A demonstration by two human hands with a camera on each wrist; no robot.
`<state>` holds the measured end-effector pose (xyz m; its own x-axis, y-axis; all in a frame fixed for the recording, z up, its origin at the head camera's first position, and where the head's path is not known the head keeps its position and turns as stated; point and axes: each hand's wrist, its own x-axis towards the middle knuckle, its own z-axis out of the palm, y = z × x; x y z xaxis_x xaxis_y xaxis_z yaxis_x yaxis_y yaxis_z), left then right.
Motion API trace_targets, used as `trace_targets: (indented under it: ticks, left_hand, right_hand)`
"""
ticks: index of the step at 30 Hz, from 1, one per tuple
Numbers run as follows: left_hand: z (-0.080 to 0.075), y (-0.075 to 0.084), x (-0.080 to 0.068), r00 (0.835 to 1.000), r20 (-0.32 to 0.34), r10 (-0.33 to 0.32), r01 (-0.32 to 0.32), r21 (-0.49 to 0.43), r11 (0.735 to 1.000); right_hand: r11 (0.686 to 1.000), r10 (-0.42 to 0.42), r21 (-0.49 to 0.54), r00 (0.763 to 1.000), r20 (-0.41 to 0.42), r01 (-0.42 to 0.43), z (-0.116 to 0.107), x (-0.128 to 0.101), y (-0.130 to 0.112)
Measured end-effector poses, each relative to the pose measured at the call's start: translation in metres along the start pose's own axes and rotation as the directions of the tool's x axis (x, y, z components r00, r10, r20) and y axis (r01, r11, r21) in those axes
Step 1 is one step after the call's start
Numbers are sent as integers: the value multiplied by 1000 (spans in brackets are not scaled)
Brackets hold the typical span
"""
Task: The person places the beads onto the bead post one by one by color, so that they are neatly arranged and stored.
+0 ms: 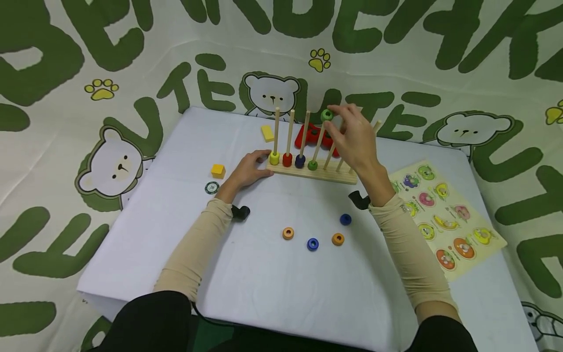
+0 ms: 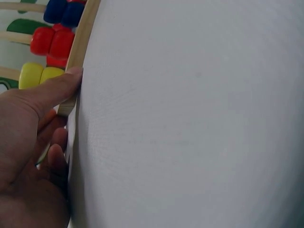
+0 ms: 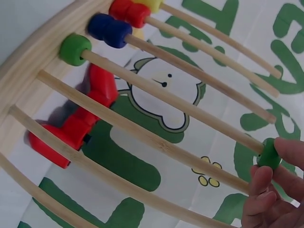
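A wooden peg stand (image 1: pixel 314 175) has a row of upright rods. Two yellow beads (image 2: pixel 40 75), two red beads (image 2: pixel 52 42) and two dark blue beads (image 3: pixel 109 30) sit on the first three rods, and one green bead (image 3: pixel 75 49) is at the foot of the fourth. My left hand (image 1: pixel 248 171) grips the stand's left end, thumb on the base and fingers behind it. With thumb and fingertips, my right hand (image 1: pixel 354 139) pinches another green bead (image 3: pixel 269 153) at the tip of the fourth rod.
Loose orange beads (image 1: pixel 288 233) and blue beads (image 1: pixel 313 244) lie in front of the stand. Behind it is a red object (image 1: pixel 313 134). A yellow block (image 1: pixel 218 171) and a round chip (image 1: pixel 211 187) lie left, a fruit picture board (image 1: pixel 444 222) right.
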<state>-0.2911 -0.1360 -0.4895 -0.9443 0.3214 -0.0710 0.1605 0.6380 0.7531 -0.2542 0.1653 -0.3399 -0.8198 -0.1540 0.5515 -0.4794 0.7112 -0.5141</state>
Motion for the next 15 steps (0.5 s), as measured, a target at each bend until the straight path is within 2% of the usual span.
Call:
trace_targets:
  ticks: [8, 15]
  left_hand:
    - [1, 1, 0, 1000, 4, -11, 11, -7, 1000]
    - [0, -1, 1, 1000, 0, -5, 5, 3, 1000]
  right_hand:
    - [998, 49, -47, 998, 50, -47, 4, -4, 1]
    - [997, 59, -46, 997, 57, -57, 5, -5, 1]
